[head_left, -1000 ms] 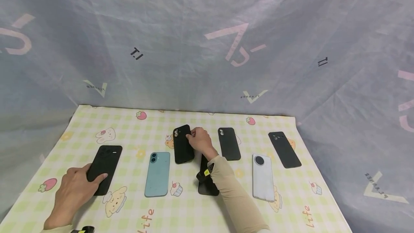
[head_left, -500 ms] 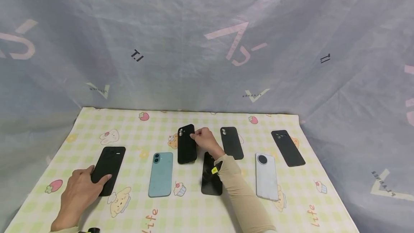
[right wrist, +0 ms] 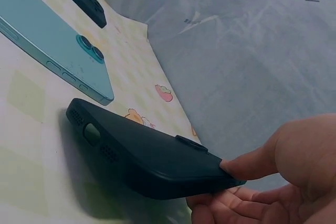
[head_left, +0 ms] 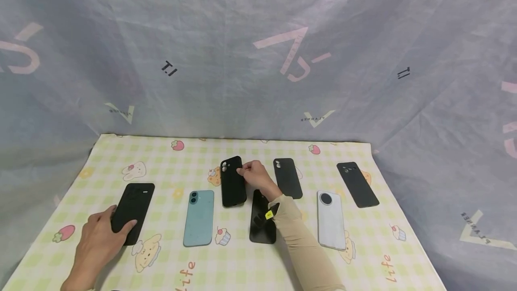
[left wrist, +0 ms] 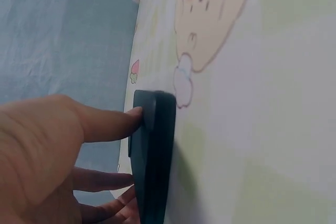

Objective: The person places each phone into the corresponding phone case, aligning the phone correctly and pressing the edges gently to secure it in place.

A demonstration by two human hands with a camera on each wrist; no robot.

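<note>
On the left of the table, my left hand (head_left: 97, 237) grips a black phone (head_left: 135, 205) across its lower half. The left wrist view shows the thumb on one edge of this phone (left wrist: 155, 156) and the other fingers along its far side. At the back middle, my right hand (head_left: 258, 176) pinches the right edge of a black phone case (head_left: 232, 185) between thumb and fingers. In the right wrist view this case (right wrist: 152, 150) is tilted, its held side raised off the cloth and a port opening showing in its end.
A teal phone (head_left: 199, 219) lies between the hands. Below the right forearm is a glossy black phone (head_left: 258, 230). Two more black cases (head_left: 288, 181) (head_left: 358, 187) and a white phone (head_left: 331, 226) lie to the right. A grey curtain (head_left: 226, 80) hangs behind the checked tablecloth (head_left: 161, 156).
My right wrist has swung to the right, uncovering more of the glossy black phone below it. The fingers still pinch the case, which has shifted slightly. My left hand keeps its grip.
</note>
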